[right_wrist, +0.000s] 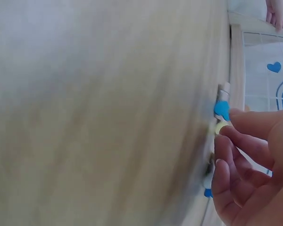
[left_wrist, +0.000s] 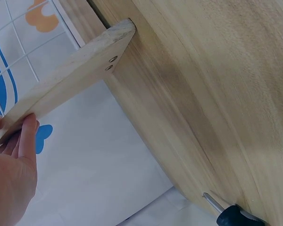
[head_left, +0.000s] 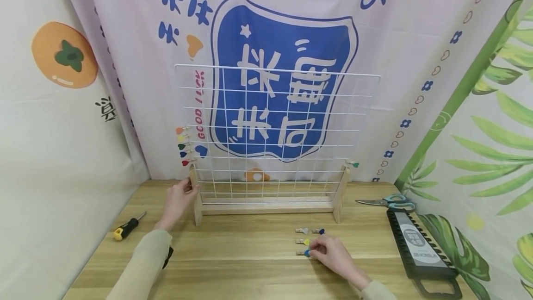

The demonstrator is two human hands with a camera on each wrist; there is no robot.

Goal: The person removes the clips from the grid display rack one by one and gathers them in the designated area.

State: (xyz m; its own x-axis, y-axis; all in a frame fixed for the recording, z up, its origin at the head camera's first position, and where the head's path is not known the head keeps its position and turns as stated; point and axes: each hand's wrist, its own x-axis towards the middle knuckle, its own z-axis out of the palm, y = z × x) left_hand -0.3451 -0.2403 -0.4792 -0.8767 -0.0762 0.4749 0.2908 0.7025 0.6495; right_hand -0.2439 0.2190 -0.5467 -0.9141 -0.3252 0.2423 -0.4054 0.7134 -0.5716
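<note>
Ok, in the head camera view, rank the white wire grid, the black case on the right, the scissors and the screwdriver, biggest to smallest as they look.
1. White wire grid.
2. Black case.
3. Scissors.
4. Screwdriver.
The scissors and screwdriver look close in size, so their order is unsure.

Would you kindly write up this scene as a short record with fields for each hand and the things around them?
left hand: left hand holds the left wooden upright of the wire grid rack
right hand: right hand fingers at the loose clips on the table; grip unclear
clipped on rack: row of coloured clips on left edge, one clip at right
left side: screwdriver
right side: scissors, black case
</note>
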